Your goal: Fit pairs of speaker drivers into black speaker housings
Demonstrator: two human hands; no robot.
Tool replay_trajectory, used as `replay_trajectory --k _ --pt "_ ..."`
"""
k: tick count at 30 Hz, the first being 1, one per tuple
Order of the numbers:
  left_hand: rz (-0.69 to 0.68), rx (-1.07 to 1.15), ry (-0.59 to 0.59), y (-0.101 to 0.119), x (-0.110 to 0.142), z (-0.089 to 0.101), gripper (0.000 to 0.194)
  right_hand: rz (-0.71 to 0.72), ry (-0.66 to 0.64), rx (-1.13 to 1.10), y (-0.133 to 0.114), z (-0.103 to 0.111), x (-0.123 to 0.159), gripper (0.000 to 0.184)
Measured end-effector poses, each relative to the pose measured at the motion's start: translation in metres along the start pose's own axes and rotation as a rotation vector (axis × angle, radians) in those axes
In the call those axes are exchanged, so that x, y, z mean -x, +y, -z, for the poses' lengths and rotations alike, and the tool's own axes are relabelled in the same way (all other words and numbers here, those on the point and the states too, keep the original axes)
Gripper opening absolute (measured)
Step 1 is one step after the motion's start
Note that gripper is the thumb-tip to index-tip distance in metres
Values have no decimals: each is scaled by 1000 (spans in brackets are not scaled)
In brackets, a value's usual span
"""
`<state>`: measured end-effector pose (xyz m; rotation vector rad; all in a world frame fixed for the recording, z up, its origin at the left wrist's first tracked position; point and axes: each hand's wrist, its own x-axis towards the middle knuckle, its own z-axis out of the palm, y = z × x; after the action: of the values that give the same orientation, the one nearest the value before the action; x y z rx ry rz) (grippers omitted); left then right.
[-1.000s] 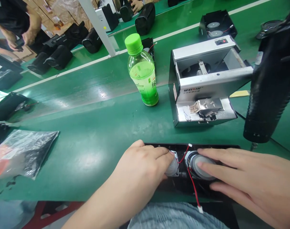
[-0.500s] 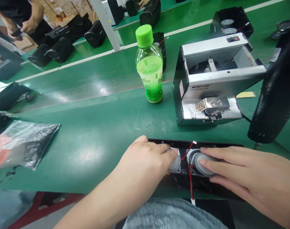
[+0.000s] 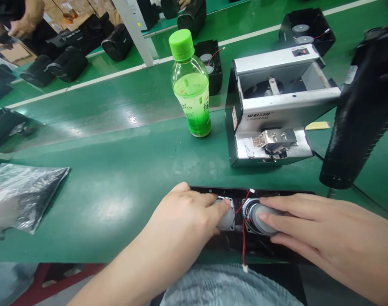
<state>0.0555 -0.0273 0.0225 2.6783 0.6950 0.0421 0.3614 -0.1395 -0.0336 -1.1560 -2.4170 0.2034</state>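
A long black panel [image 3: 235, 244] lies along the near edge of the green bench, with two small round speakers set in it. My left hand [image 3: 189, 214] has its fingers curled over the left speaker [image 3: 226, 220], covering part of it. My right hand [image 3: 312, 221] grips the right speaker [image 3: 261, 219], thumb and fingers around its magnet end. Red wires [image 3: 244, 242] with white plugs run from the speakers; one plug hangs at the panel's near side, the other lies by its far edge.
Beyond the panel stand a green drink bottle [image 3: 192, 93] and a silver screw-feeding machine [image 3: 273, 110]. A black electric screwdriver [image 3: 356, 114] hangs upright at the right. A plastic bag [image 3: 24, 191] lies at the left. Several black speaker housings [image 3: 117, 42] and a person's hands [image 3: 24, 27] are farther back.
The whole scene has shifted slightly left in the view as the head turned. Both hands keep their places on the two speakers.
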Motion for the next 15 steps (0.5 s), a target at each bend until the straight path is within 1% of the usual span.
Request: replay_trajectory --k 3,7,10,15 --pt "6 -1 -5 1 -1 0 26 14 -12 35 0 0 -1 42" --pt "15 -6 -21 1 -1 0 32 41 -10 -6 2 1 0 39" --pt "25 -6 -46 1 -1 1 35 27 -19 -29 3 2 0 38" --pt "46 -29 -82 2 -2 2 46 26 29 -47 -1 3 -6 38"
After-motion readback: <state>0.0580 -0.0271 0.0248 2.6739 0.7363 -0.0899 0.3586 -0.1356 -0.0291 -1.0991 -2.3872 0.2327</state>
